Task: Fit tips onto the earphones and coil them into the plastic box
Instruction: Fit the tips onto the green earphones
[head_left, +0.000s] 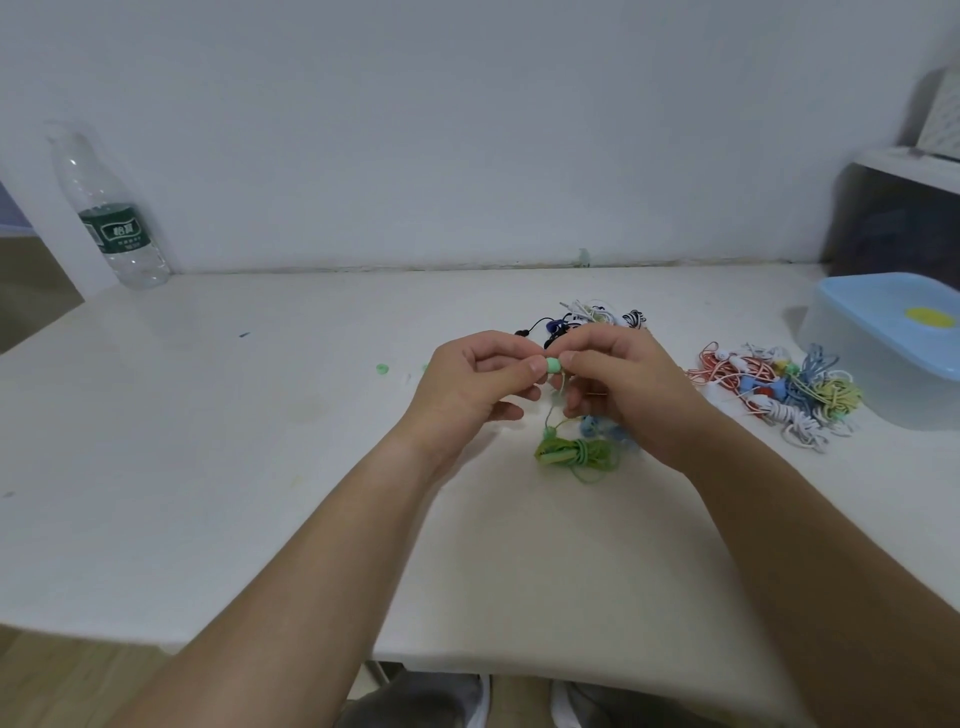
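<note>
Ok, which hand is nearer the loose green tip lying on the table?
Left. The left hand is just right of the loose green tip; the right hand is beyond the left one, farther right. Both pinch a green earbud.

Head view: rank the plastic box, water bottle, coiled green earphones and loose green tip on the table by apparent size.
1. plastic box, though cut off by the frame edge
2. water bottle, farther back, so true size unsure
3. coiled green earphones
4. loose green tip
</note>
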